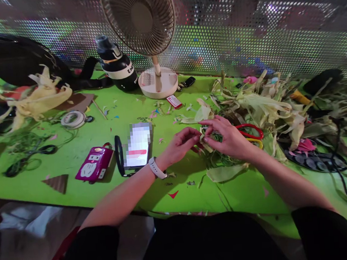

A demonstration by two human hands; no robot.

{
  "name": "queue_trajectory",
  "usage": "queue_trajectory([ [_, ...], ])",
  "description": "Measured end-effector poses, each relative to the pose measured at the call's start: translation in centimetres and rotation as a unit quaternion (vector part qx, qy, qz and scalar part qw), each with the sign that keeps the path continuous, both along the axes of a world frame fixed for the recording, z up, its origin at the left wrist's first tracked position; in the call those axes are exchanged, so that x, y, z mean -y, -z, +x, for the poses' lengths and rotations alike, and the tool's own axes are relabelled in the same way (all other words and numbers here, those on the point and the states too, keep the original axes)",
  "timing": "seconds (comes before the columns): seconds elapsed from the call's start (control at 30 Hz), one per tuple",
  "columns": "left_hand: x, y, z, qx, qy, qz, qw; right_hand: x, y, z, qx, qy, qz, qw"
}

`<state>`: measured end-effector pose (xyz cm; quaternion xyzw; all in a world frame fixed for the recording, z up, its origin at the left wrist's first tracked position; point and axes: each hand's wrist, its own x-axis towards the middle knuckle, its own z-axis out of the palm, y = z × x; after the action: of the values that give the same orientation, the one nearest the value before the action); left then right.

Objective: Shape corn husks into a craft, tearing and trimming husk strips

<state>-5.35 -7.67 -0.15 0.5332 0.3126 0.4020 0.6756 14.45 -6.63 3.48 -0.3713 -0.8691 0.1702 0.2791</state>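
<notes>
Between my two hands is a small pale piece of corn husk (204,142), with what looks like a fine thread near it. My left hand (181,146), with a white watch band on the wrist, pinches it from the left. From the right, my right hand (229,138) closes thumb and fingers on the same piece. Just beyond my right hand show the red and yellow handles of scissors (250,130). Green strands lie beneath the hands, and a loose flat husk strip (226,173) rests nearer the table edge. The fingertips partly hide the held piece.
A heap of dry husks (262,102) spreads to the right, beside a dark palette (316,162). Leftward lie a lit phone (138,145), a purple case (95,164) and a tape roll (73,119). A fan (158,84) and black bottle (119,70) stand behind.
</notes>
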Motion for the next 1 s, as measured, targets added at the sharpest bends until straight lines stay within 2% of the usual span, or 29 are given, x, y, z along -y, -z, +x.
queue_trajectory([
  [0.23,-0.4,0.6,0.1,0.007,0.007,-0.027,1.0,-0.4,0.4,0.2,0.01,-0.012,0.053,0.998],
  [0.5,-0.5,0.6,-0.1,0.044,-0.023,-0.032,0.998,-0.3,0.0,-0.1,-0.052,-0.011,0.023,0.998],
  [0.6,-0.5,0.5,-0.1,0.084,-0.05,-0.031,0.995,-0.6,-0.7,0.4,-0.098,0.019,0.017,0.995],
  [0.8,-0.6,0.7,-0.4,0.134,-0.064,-0.041,0.988,-1.4,-0.8,0.9,-0.119,0.086,-0.079,0.986],
  [1.0,-0.2,0.7,-0.6,0.114,-0.037,-0.037,0.992,-1.2,-0.1,-0.1,-0.129,0.044,-0.19,0.972],
])
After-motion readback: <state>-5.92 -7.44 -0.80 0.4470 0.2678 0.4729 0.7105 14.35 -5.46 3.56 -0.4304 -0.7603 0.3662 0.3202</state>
